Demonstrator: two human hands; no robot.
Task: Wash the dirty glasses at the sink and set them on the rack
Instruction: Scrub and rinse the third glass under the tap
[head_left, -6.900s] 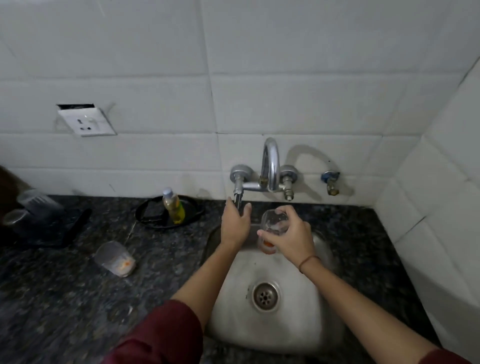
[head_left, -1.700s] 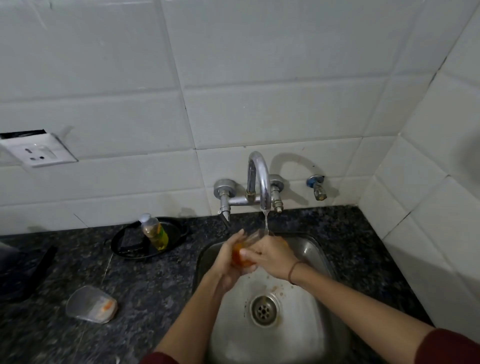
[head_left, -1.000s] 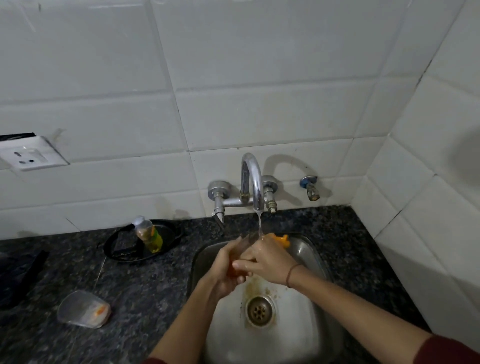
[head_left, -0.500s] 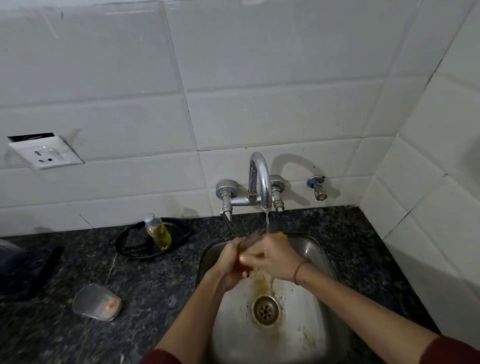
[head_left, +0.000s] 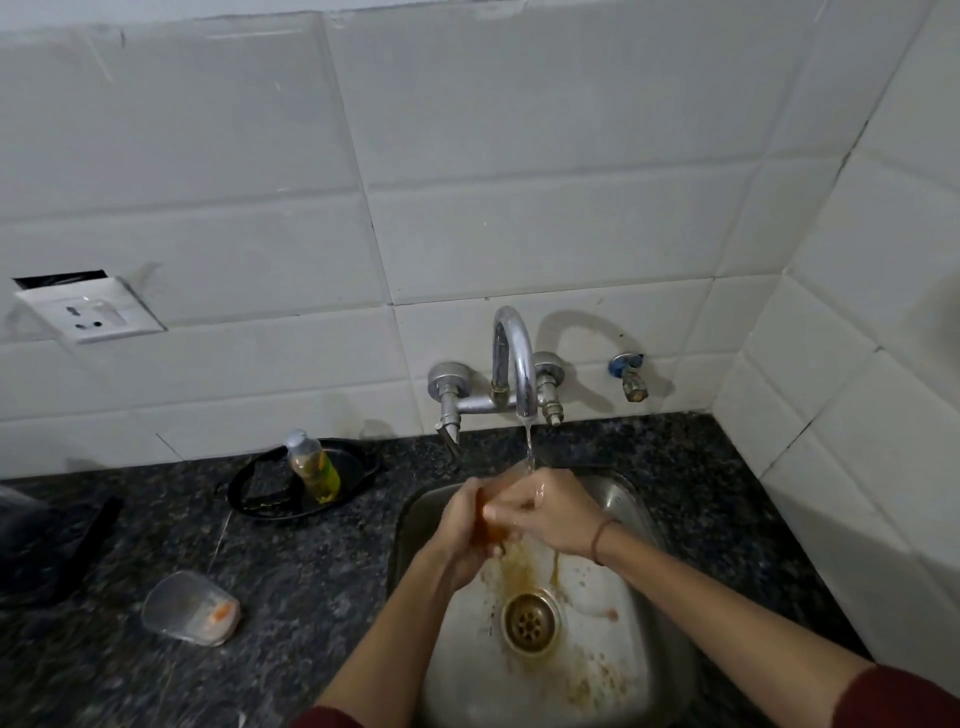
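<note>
The left hand (head_left: 462, 525) was wrapped round the glass (head_left: 487, 526) from its left side. The right hand (head_left: 545, 512) was closed over it from the right, with the fingers curled against its wall. Both hands were thus taken up with the one glass, which was held just above the sink (head_left: 641, 525) in the thin stream of water (head_left: 529, 449) from the tap (head_left: 514, 358). Only an orange-smeared strip of the glass was shown between the palms; its rim and base were hidden.

The glass was judged to be light and stiff but breakable, and slippery while wet and coated with residue. A full wrap round the body was thought safer than a pinch at the rim. It was also thought best kept low over the steel basin, so that a slip would be short.

Orange streaks were seen on the basin floor around the drain (head_left: 530, 621). On the desk (head_left: 322, 566), well apart to the left of the sink, a second glass (head_left: 189, 608) lay on its side with orange dregs inside. It was judged liable to roll and best taken round its middle.

Behind it, a small bottle (head_left: 314, 465) of yellow liquid stood in a black dish (head_left: 356, 467). A dark shape at the left edge could not be made out
</note>
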